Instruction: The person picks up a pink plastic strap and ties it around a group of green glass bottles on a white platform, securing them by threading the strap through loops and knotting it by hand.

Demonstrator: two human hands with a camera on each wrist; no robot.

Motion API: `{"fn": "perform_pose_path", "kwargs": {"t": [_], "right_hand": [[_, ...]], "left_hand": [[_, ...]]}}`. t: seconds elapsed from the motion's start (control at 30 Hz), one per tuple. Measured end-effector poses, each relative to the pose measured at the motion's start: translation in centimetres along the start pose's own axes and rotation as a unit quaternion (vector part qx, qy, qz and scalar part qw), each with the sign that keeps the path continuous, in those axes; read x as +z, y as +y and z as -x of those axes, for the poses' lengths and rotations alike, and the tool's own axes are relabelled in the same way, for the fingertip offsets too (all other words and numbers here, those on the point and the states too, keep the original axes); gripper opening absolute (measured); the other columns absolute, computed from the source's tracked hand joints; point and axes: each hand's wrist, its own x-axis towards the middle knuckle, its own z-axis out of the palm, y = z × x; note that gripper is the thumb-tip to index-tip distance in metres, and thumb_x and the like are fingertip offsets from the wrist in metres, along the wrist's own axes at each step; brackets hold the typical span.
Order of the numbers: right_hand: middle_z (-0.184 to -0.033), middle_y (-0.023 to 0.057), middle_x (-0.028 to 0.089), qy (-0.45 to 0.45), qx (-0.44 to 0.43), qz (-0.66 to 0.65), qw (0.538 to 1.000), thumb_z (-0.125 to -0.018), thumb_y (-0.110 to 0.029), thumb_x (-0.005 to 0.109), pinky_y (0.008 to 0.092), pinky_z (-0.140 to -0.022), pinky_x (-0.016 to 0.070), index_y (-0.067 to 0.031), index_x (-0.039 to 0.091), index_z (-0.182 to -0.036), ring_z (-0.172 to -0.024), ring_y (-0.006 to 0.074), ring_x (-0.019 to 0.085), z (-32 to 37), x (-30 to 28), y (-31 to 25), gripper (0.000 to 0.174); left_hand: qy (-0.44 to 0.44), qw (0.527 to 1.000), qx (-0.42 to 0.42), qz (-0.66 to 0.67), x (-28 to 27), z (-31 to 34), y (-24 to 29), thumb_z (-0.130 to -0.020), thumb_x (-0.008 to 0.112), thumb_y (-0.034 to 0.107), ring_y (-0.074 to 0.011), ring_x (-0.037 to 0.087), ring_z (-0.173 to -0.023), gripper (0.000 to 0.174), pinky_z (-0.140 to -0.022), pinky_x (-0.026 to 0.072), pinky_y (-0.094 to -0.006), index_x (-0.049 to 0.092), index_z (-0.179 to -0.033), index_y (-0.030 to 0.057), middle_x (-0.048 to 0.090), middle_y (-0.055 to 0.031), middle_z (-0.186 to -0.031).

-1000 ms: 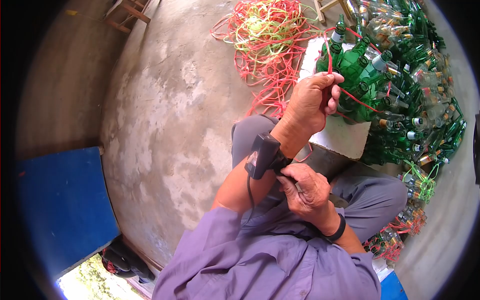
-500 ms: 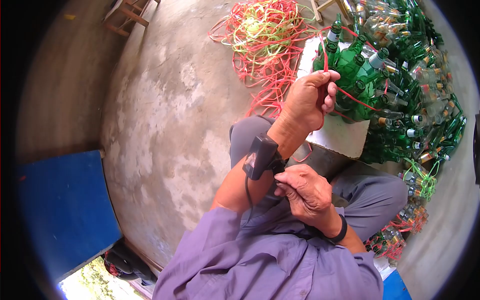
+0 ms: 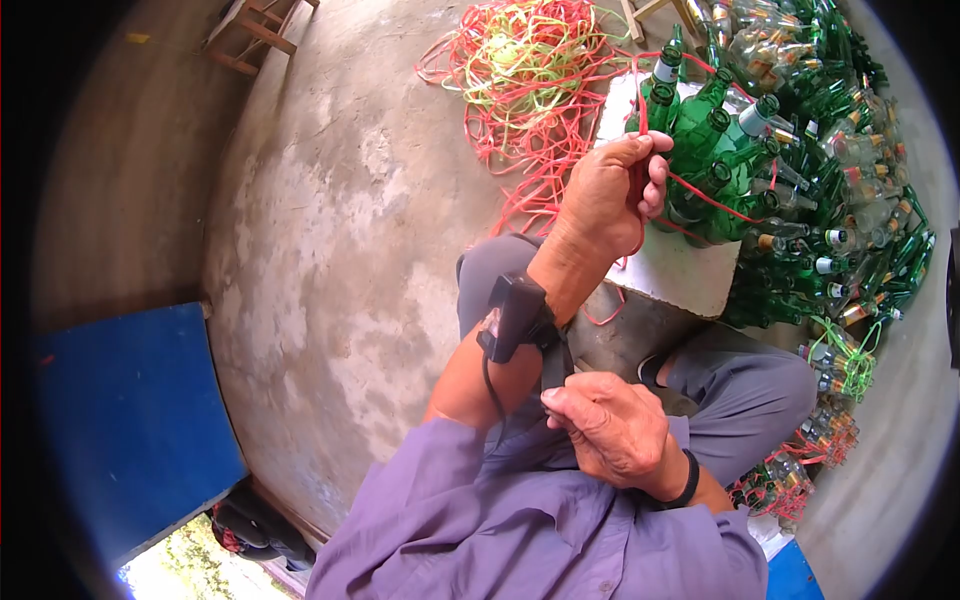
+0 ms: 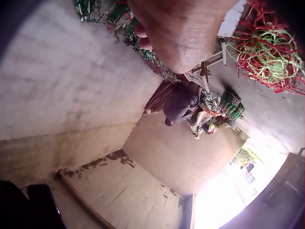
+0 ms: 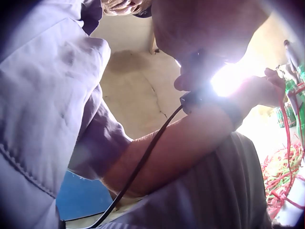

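Observation:
My left hand pinches a red plastic strap between thumb and forefinger. This strap loops round a group of upright green bottles on a white board. On my left wrist sits a black camera with a cable. My right hand is beside that wrist and pinches the end of a black wristband, which stretches down from the camera. In the right wrist view, the left forearm shows, with the red strap hanging from the left hand; glare hides part of the wrist.
A tangled heap of red and light green straps lies on the concrete floor. Many loose bottles fill the right side. A wooden stool stands far left, above a blue panel. Another person shows in the left wrist view.
My right hand has moved down away from the left wrist, drawing the black wristband out into view. My left hand has shifted slightly left, still pinching the red strap.

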Motion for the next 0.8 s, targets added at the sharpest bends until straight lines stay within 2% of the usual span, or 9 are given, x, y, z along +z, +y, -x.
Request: {"fn": "perform_pose_path", "kwargs": {"t": [0.47, 0.8], "right_hand": [[-0.083, 0.0102, 0.063, 0.0, -0.005, -0.019, 1.0, -0.069, 0.013, 0.071, 0.0264, -0.052, 0.0524, 0.0032, 0.065, -0.107, -0.063, 0.0167, 0.065, 0.5, -0.5, -0.6, 0.039], [-0.081, 0.0102, 0.065, 0.014, 0.062, -0.013, 0.998, -0.073, 0.006, 0.075, 0.0258, -0.051, 0.0516, 0.0001, 0.069, -0.095, -0.061, 0.0157, 0.065, 1.3, -1.1, 0.1, 0.024]], "left_hand": [[-0.011, 1.0, 0.005, 0.012, -0.1, 0.0, 0.4, -0.099, 0.047, 0.018, -0.0115, 0.045, -0.052, 0.018, -0.046, 0.0362, -0.0241, 0.058, -0.101, 0.0034, 0.056, -0.0013, -0.068], [0.003, 1.0, 0.012, 0.001, -0.3, 0.2, 0.7, -0.1, 0.047, 0.017, -0.0124, 0.045, -0.052, 0.019, -0.047, 0.0341, -0.0257, 0.058, -0.104, 0.0027, 0.056, -0.0015, -0.07]]}}
